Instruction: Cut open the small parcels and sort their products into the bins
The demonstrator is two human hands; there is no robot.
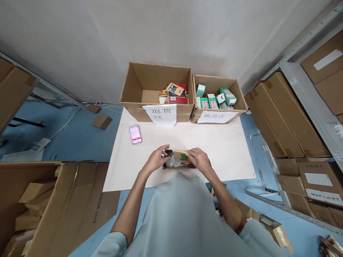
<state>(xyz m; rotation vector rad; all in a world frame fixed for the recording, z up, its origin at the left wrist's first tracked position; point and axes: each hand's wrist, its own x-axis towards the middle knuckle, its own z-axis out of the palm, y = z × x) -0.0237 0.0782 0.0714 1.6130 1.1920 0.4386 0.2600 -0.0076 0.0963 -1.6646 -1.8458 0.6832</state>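
A small open cardboard box (179, 168) sits near the front edge of the white table, close to my body. My left hand (157, 159) grips its left end, thumb at the opening and fingers over the far rim. Crumpled pale wrapping (173, 162) lies inside the box. My right hand (199, 160) pinches a flat, pale-edged pack with green and orange print (183, 157) at the right part of the opening. My right fingers cover part of this pack, and its lower part is down in the box.
Against the wall stand a labelled carton (134, 111) with colourful packs and another carton (197, 116) with several green-and-white boxes. A blurred pink item (135, 134) lies on the white table (214, 142). A large carton (80, 192) stands left; shelved cartons (281, 114) stand right.
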